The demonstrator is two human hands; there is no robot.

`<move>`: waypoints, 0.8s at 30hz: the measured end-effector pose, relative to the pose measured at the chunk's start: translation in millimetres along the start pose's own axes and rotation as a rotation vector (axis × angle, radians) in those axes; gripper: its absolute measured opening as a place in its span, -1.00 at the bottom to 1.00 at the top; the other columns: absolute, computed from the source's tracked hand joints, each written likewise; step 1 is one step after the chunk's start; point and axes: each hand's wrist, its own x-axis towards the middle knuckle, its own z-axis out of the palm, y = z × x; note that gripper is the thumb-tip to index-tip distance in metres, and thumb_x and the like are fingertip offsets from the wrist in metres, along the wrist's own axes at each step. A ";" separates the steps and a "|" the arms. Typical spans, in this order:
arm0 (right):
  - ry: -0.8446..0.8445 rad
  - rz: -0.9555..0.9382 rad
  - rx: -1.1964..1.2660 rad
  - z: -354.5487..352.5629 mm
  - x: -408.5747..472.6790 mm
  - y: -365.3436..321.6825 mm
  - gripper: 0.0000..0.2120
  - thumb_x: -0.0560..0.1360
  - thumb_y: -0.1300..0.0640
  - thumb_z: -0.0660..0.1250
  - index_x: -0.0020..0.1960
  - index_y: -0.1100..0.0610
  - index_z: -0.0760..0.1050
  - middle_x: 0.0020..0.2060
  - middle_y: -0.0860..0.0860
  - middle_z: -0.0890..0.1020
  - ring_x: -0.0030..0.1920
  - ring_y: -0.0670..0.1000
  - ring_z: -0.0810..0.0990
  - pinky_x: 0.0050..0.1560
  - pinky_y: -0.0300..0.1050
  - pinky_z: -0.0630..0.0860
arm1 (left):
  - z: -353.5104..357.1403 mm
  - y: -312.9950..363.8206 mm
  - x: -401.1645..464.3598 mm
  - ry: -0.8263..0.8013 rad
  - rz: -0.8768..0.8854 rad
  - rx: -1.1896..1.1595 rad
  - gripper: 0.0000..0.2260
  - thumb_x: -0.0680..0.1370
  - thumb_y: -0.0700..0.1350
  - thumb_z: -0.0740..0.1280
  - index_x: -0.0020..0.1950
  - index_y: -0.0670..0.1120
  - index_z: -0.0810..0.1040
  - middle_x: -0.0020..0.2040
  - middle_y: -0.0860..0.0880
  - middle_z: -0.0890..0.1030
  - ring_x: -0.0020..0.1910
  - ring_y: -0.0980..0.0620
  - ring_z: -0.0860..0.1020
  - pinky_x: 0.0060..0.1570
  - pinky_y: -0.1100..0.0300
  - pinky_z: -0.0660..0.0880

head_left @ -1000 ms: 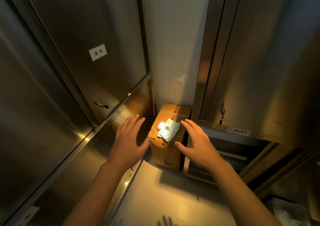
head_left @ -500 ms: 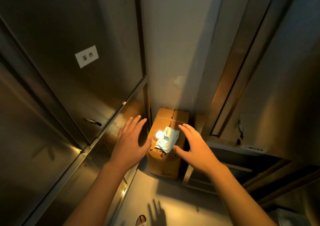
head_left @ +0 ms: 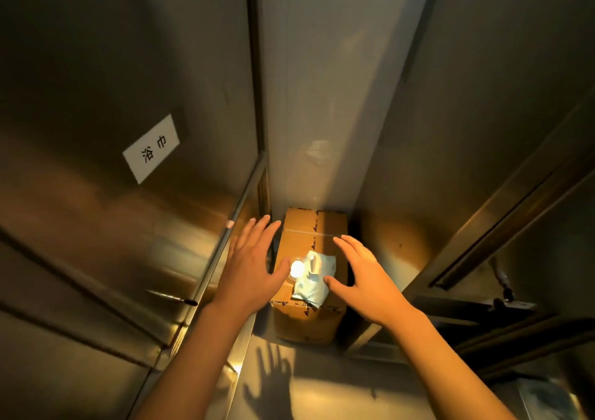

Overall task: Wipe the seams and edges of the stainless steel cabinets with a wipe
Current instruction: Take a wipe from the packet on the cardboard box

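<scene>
Both hands spread, holding nothing; wipe (head_left: pixel 314 278) lies crumpled on box (head_left: pixel 314 323) between them, right hand (head_left: pixel 360 278) thumb nearest, left hand (head_left: pixel 254 271) beside.

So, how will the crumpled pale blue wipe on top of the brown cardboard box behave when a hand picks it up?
The crumpled pale blue wipe will probably be floppy: it lies in soft folds on the brown cardboard box. It looks thin, so likely very light. One edge hangs over the box's front, beside a round white cap, so it may drag rather than lift cleanly.
</scene>
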 end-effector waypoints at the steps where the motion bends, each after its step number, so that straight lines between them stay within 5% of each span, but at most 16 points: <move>1: 0.001 0.007 -0.002 0.9 5.7 -0.7 -0.20 0.53 -0.30 0.36 0.64 -0.19 0.08 0.63 -0.22 0.10 0.61 -0.10 0.13 0.54 -0.05 0.26 | 2.2 -3.7 5.9 -0.010 -0.001 -0.016 -0.38 0.63 0.21 0.27 0.66 0.19 0.13 0.68 0.18 0.05 0.66 0.14 -0.10 0.63 -0.14 0.07; 12: -0.026 0.032 -0.025 5.0 53.5 12.3 -0.20 0.53 -0.29 0.36 0.64 -0.19 0.08 0.63 -0.22 0.09 0.63 -0.09 0.09 0.56 0.02 0.27 | 23.8 -25.9 54.2 -0.056 -0.024 -0.060 -0.37 0.63 0.19 0.29 0.66 0.19 0.13 0.68 0.18 0.06 0.66 0.13 -0.09 0.62 -0.17 0.08; 24: 0.015 -0.055 0.037 0.2 108.9 56.4 -0.24 0.50 -0.20 0.39 0.62 -0.03 0.25 0.60 -0.09 0.26 0.59 -0.07 0.19 0.55 -0.12 0.21 | 46.7 -2.7 99.6 -0.069 -0.104 0.003 -0.37 0.63 0.19 0.26 0.66 0.17 0.12 0.68 0.17 0.05 0.66 0.13 -0.11 0.63 -0.18 0.05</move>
